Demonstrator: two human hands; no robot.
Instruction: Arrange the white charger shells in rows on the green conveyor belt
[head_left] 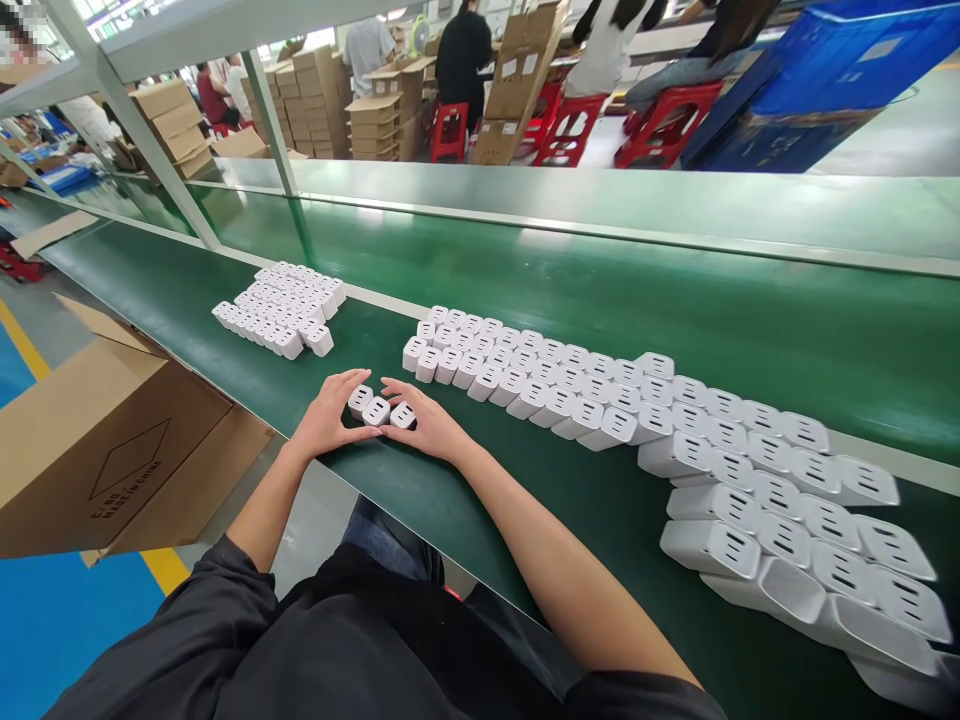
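Three small white charger casings [376, 411], each with dark slots in its top, stand close together on the green bench in front of me. My left hand [330, 412] curls round the left two, thumb along the near side and fingers at the far side. Around the right-hand casing [403, 415] my right hand [431, 422] is closed, its thumb and forefinger on either side. The two thumbs nearly meet at the near side. Beyond my left hand stands a block of similar casings [281, 305] packed in rows.
A long band of white casings [540, 370] runs to the right, a few at its near end showing hollow openings. An open cardboard box [112, 440] stands left of the bench edge. Behind a pale rail lies a green belt [600, 270]. People sit on red stools [570, 130] farther off.
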